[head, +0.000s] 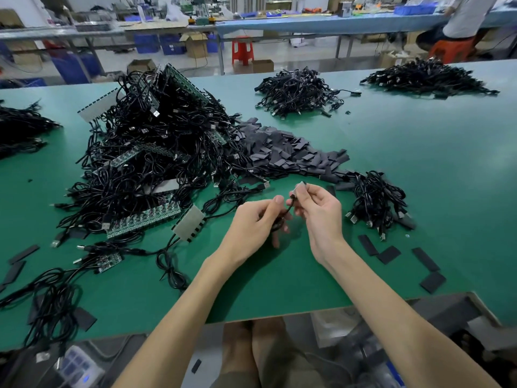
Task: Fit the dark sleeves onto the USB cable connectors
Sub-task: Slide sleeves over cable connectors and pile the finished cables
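**Plug in hand, no sleeve seen on it yet**

Left of the sleeve pile (285, 155) lies the big cable tangle (156, 152), with green boards mixed in. On the near side of the pile, your left hand (256, 219) curls round a black cable (288, 210) and pinches it between thumb and fingers. Your right hand (319, 208), also near side, pinches that cable's USB connector (300, 186) at the fingertips, with the metal end tipped up toward the pile. Right of the pile sits a small cable bundle (376, 200). A few loose sleeves (389, 254) lie flat, near-right of the pile.

Step, as I read it: the plug is picked and oriented, and no sleeve has been fetched. The next move likely needs one hand freed to take a single sleeve from the pile. You then line up its open end with the plug and slide it on.

Hard to make out: whether a sleeve already sits further down the cable inside your left palm. Your curled left fingers hide that stretch. The connector itself is too small for detail.
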